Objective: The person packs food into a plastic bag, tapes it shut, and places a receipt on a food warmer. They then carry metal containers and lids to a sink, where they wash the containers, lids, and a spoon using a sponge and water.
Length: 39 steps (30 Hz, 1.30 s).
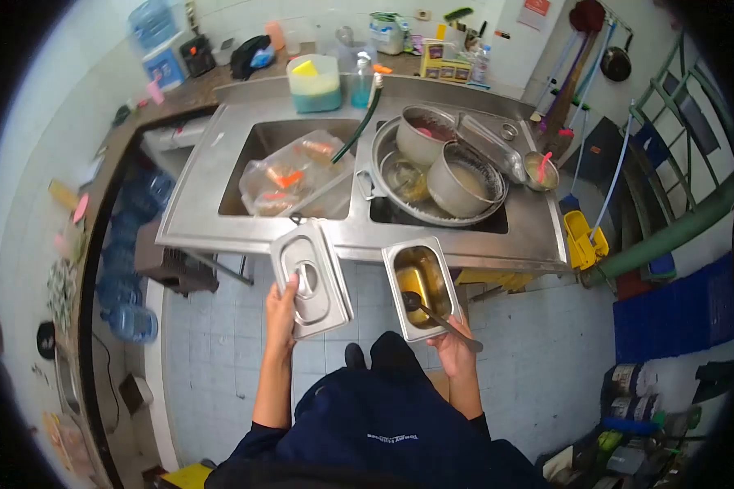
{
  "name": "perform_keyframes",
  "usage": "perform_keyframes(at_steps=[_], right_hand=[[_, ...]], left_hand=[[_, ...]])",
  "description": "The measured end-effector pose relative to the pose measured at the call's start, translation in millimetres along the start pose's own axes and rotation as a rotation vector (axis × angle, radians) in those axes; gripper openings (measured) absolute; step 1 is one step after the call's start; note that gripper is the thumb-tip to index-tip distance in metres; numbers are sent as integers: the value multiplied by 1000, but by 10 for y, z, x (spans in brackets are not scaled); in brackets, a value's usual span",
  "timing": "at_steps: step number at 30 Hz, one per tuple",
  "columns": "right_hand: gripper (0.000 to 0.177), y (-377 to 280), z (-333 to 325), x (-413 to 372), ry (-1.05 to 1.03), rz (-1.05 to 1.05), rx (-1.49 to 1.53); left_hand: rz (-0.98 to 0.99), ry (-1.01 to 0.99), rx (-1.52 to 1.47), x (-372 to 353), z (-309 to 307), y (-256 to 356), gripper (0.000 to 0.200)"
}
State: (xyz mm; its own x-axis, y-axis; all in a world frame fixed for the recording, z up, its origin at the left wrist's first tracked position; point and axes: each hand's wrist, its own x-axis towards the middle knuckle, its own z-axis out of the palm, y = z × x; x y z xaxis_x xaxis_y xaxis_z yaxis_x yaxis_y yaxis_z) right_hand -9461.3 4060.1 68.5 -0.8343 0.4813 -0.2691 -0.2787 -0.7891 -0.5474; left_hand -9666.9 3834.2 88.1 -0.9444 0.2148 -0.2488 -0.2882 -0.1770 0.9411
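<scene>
My left hand (280, 314) grips the lower left side of a lidded steel container (311, 285), thumb on top near the lid's handle. On the right, my right hand (455, 346) holds the lower edge of an uncovered rectangular steel container (422, 287). Inside that one is a yellowish liquid or residue, and a dark spoon (444, 319) rests in it with its handle sticking out over my right hand. Both containers are in front of the sink's front edge, apart from each other.
Beyond them is a steel sink counter (196, 204). Its left basin holds a plastic tub (302, 175) with orange items; over the right basin sits a large basin (383, 151) with pots (465, 181). A green hose (359, 134) hangs between. A yellow mop bucket (583, 238) stands at right.
</scene>
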Motion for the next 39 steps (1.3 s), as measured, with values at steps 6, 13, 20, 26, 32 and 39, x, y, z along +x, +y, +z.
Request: perform_keyframes(at_steps=[6, 13, 20, 26, 32, 39], right_hand=[[32, -136, -216, 770, 29, -76, 43], [32, -495, 33, 2066, -5, -14, -123], [34, -350, 67, 3153, 10, 24, -182], [36, -188, -17, 3587, 58, -33, -238], [35, -28, -92, 3637, 167, -32, -346], [58, -8, -215, 3357, 229, -40, -282]], left_hand=[[-142, -212, -47, 722, 724, -146, 30], [-250, -188, -3, 1229, 1154, -358, 32], [-327, -69, 12, 1320, 1298, -319, 37], [-368, -61, 34, 1469, 1386, -293, 38], [-366, -88, 59, 1627, 1423, -322, 37], [-294, -90, 78, 1843, 1413, -257, 34]])
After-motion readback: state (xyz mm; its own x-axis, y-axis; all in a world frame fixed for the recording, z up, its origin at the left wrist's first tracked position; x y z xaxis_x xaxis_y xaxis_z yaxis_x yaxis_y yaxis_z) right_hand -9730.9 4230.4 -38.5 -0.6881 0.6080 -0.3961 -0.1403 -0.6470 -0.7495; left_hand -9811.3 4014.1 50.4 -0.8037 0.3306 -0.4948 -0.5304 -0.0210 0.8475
